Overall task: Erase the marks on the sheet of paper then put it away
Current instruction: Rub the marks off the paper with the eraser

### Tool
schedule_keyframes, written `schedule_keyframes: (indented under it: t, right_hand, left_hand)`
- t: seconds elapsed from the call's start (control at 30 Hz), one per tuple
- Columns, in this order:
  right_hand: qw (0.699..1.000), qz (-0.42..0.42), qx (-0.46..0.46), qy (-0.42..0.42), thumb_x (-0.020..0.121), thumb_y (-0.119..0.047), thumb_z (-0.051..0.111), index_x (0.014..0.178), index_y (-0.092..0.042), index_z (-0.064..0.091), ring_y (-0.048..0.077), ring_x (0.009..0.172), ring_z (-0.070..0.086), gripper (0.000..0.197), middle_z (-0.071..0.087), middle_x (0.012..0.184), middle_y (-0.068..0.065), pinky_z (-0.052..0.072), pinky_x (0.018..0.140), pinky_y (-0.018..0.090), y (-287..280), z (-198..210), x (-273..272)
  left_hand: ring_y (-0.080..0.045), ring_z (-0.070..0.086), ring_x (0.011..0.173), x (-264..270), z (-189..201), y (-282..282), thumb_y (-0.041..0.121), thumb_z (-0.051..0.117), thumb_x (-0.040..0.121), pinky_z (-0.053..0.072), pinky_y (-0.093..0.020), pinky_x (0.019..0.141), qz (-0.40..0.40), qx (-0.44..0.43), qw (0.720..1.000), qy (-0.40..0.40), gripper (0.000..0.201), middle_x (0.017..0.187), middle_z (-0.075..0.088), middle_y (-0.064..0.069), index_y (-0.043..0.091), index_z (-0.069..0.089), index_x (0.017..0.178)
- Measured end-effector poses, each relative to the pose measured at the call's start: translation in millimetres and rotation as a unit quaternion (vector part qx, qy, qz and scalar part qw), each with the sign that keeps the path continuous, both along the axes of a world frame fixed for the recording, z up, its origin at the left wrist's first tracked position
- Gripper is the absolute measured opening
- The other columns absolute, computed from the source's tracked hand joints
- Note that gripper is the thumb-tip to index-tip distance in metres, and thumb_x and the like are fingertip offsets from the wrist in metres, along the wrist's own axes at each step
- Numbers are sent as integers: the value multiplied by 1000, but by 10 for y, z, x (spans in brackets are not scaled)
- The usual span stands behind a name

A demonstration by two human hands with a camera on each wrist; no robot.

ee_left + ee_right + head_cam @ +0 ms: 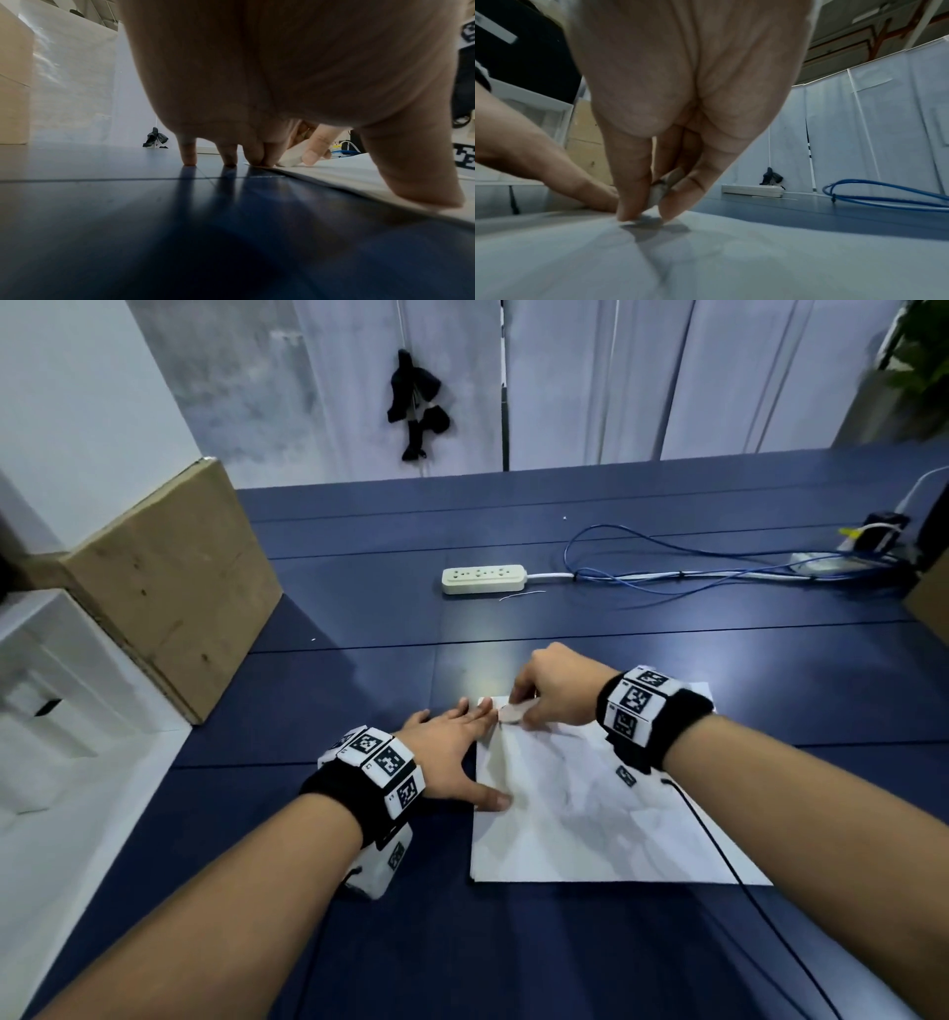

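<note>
A creased white sheet of paper (606, 819) lies flat on the blue table (359, 690), with faint grey marks across it. My right hand (549, 690) pinches a small white eraser (516, 711) and presses its end on the sheet's far left corner. In the right wrist view the eraser (655, 195) sits between thumb and fingers, touching the paper (706, 259). My left hand (452, 752) lies flat and spread at the sheet's left edge, its thumb and forefinger tips on the paper. The left wrist view shows its fingertips (189, 156) on the table and its thumb (421, 182) on the sheet (347, 174).
A white power strip (482, 579) lies beyond the paper, with blue cables (667, 567) running right to plugs at the table's edge. A cardboard box (169, 603) stands at the left edge. A black cable (729, 865) crosses the sheet's right side.
</note>
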State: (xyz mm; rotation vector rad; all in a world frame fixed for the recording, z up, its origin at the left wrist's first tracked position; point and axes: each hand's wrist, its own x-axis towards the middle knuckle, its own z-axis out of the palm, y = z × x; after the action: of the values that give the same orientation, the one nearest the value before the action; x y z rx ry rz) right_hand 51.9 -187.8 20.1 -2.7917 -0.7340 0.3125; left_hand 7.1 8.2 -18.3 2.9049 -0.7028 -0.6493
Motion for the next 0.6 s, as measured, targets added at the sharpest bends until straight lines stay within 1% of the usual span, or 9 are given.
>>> schedule_keyframes:
  t: [0.07, 0.17, 0.2, 0.27, 0.37, 0.43, 0.5, 0.6]
  right_hand:
    - [1000, 3, 7, 6, 70, -28, 78, 101, -19, 76, 17, 90, 66, 32, 74, 95, -1, 53, 81, 28, -31, -18, -62]
    - [996, 68, -13, 51, 71, -29, 78, 103, -24, 75, 9, 81, 60, 32, 73, 93, -7, 49, 78, 23, -59, -33, -276]
    - [995, 78, -20, 63, 71, -29, 78, 103, -25, 75, 7, 79, 58, 32, 72, 91, -8, 48, 76, 22, -57, -35, -303]
    - [997, 61, -13, 55, 71, -28, 78, 103, -25, 75, 8, 80, 58, 33, 71, 89, -7, 47, 75, 22, -42, -19, -235]
    - [1000, 9, 4, 11, 71, -27, 79, 101, -20, 76, 12, 82, 61, 31, 74, 95, -2, 43, 72, 20, -27, 5, 5]
    - [1000, -2, 8, -5, 72, -27, 78, 101, -17, 76, 12, 82, 62, 31, 74, 96, 0, 41, 71, 19, -39, 8, 49]
    - [1000, 17, 7, 2, 72, -27, 78, 101, -19, 76, 11, 82, 62, 30, 74, 95, -2, 41, 71, 19, -59, -11, -49]
    - [995, 82, -9, 55, 72, -27, 78, 104, -24, 75, 3, 77, 55, 32, 73, 94, -8, 40, 72, 16, -75, -32, -268]
  left_hand:
    - [-12, -7, 150, 2, -4, 2, 83, 57, 68, 2, -52, 120, -1, 3, 1000, 0, 122, 163, -9, 12, 25, -3, 157]
    - [-12, -6, 150, 11, -16, 5, 83, 57, 67, 4, -51, 120, -3, 8, 1000, -7, 123, 163, -8, 11, 23, 0, 157]
    - [-11, -6, 150, 15, -15, 5, 84, 57, 67, 4, -51, 120, -3, 8, 1000, -10, 123, 163, -8, 10, 23, 0, 157]
    - [-12, -5, 150, 9, -4, 3, 84, 57, 67, 4, -50, 120, -4, 10, 1000, -10, 123, 163, -8, 10, 23, 0, 157]
    - [-12, -6, 150, 10, 17, -7, 85, 55, 68, 4, -51, 120, -5, 16, 1000, -3, 123, 163, -9, 11, 24, -3, 157]
    - [-12, -6, 150, 11, 18, -8, 85, 55, 68, 4, -51, 120, -4, 19, 1000, -2, 123, 163, -10, 12, 24, -4, 157]
    - [-12, -6, 150, 21, 6, -4, 85, 55, 68, 4, -51, 120, -4, 19, 1000, -3, 123, 163, -9, 11, 24, -3, 157]
    - [-11, -6, 150, 20, -5, -6, 84, 57, 67, 3, -50, 120, -3, 20, 1000, -7, 123, 163, -9, 11, 23, -1, 157]
